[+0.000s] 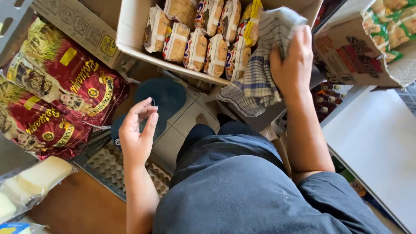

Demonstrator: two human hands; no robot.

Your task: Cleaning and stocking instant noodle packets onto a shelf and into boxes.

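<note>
My right hand (291, 65) grips a blue-and-white checked cloth (260, 73) and presses it against the right side of an open cardboard box (130, 30). The box holds several small wrapped packets (199, 39) in yellow, white and red, standing in rows. My left hand (138, 130) hovers lower left with its fingers loosely curled and nothing in it, above a dark round lid-like object (167, 94). My dark trousers (242, 182) fill the lower middle of the view.
Red and gold sacks (56, 86) are stacked at left. Pale blocks in clear wrap (34, 180) lie at bottom left, beside a grey egg tray (106, 167). Another box with green-and-yellow packets (385, 26) sits top right. A white surface (377, 143) runs along the right.
</note>
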